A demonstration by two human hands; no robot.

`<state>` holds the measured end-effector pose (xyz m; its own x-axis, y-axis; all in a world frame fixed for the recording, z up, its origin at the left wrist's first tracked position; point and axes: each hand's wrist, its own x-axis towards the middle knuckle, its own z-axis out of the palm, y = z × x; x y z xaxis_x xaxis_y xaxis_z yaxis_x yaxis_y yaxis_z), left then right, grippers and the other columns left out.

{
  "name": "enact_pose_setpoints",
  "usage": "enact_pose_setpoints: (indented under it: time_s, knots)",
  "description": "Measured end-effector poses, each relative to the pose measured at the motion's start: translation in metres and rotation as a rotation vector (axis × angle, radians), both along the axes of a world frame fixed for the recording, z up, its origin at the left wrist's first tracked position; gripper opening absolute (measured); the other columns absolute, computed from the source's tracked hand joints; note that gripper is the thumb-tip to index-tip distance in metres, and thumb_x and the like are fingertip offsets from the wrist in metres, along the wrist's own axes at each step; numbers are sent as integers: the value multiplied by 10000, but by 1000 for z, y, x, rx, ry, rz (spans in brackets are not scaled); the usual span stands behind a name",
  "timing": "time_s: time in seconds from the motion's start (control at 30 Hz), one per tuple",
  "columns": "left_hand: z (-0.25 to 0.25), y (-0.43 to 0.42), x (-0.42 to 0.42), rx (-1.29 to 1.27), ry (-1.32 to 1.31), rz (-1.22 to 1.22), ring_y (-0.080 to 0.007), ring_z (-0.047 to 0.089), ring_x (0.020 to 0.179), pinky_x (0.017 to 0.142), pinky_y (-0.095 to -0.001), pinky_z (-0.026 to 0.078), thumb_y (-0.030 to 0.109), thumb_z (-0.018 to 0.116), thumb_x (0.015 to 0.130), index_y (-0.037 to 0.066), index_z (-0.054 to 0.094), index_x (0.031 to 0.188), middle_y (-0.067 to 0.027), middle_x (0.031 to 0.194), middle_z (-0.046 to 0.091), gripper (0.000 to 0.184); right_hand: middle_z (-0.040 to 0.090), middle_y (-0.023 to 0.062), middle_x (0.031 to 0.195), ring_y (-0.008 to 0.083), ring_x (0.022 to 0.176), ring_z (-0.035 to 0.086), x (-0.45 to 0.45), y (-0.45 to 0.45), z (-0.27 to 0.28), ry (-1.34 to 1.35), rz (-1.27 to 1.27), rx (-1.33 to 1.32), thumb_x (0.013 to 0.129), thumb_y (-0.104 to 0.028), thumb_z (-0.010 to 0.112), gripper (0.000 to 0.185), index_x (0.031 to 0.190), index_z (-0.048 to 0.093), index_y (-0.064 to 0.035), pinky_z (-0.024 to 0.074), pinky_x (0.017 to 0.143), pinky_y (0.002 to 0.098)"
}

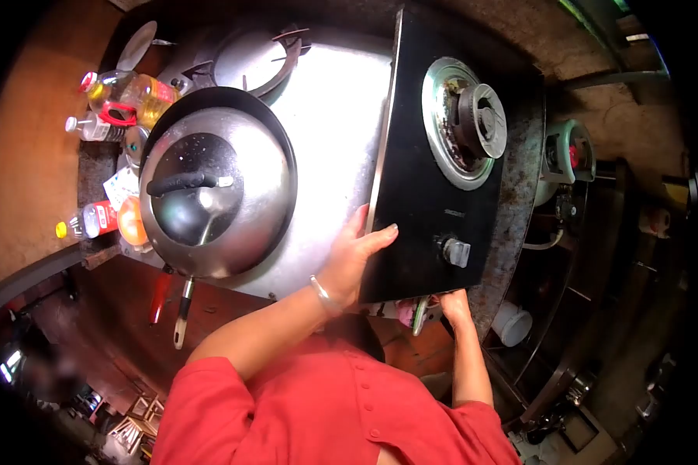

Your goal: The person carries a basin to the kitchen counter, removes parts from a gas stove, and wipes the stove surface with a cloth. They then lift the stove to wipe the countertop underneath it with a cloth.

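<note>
A black glass-topped gas stove [411, 209] with one burner [473, 128] and a knob [455, 252] lies at the right of the metal counter. Its left edge looks raised. My left hand [357, 252] is closed on that edge, thumb over the glass and the other fingers at the side. Under the stove's front edge is my right hand [455, 301], its fingers mostly hidden. Close beside it show a pink cloth [406, 311] and a thin greenish strip [420, 316]; whether the hand touches them I cannot tell.
A lidded wok [248, 170] stands left on the metal counter [337, 132], its handle jutting frontward. Behind it is a pot stand [287, 74]. Oil bottles [151, 93] and an orange-red round object [132, 222] line the left side. A gas cylinder [574, 151] stands right.
</note>
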<state>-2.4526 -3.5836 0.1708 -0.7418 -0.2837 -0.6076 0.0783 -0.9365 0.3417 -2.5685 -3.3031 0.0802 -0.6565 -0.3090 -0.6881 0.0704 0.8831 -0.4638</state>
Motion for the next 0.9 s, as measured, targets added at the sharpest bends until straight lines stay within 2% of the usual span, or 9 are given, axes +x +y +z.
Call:
enact_pose_setpoints:
  time_s: [0.1,0.2,0.27,0.3,0.37,0.5,0.7,0.83,0.9]
  knots:
    - [16,1,-5,-96,-50,-50,-202,570,1088,952,-339,478,45,615,874,33,346,1430,-109,1237,561,618,684,217,1011,288,863,677,28,-4,4,504,144,-72,852,-122,595,284,1099,645,8,507,762,392]
    - [18,21,-15,-218,-189,-83,-224,510,1161,1014,-317,397,281,752,801,-82,201,1461,-206,1302,497,934,687,145,1031,244,927,653,54,-31,30,289,-62,-209,867,-109,610,306,1147,632,12,498,834,363]
    - [16,32,-16,-343,-274,-202,-329,468,1232,1053,-367,362,369,761,760,-48,209,1470,-279,1333,451,991,670,122,1050,278,923,644,60,-33,19,324,-131,-320,849,-102,650,333,1160,626,15,494,864,364]
    - [18,37,-18,-392,-292,-218,-357,446,1251,1061,-384,353,387,758,752,-37,217,1469,-293,1341,430,994,654,70,1051,214,928,635,59,-30,7,279,-203,-399,916,-154,593,282,1138,629,17,507,850,343]
    - [27,42,-22,-489,-332,-250,-414,401,1287,1077,-418,335,425,753,736,-16,233,1466,-321,1357,387,1000,651,78,1042,200,943,631,40,-36,3,14,-613,-601,975,-209,510,272,1123,626,-12,511,840,328]
    - [35,33,-23,-488,-307,-330,-424,377,1304,1088,-419,329,404,746,748,-12,194,1478,-338,1386,335,1005,648,80,1038,191,955,626,34,-40,7,51,-450,-536,1001,-234,454,290,1123,609,-21,509,844,317]
    - [25,35,-18,-631,-306,-391,-439,378,1312,1081,-421,334,485,716,767,0,132,1502,-350,1379,358,1056,663,77,1033,174,949,627,28,-42,10,-50,-486,-482,966,-243,551,283,1101,642,-11,504,832,318]
    - [13,36,-10,-673,-197,-395,-434,378,1317,1082,-409,335,472,741,756,8,64,1509,-337,1391,357,1114,598,20,868,167,792,586,26,-32,-3,-26,-505,-335,992,-334,498,283,939,607,-79,497,745,324]
    - [8,45,-11,-729,-187,-340,-425,381,1318,1082,-408,336,433,763,745,9,29,1508,-329,1399,352,1141,615,22,876,160,799,595,30,-30,-5,-7,-532,-378,991,-282,499,253,924,618,-69,504,746,324]
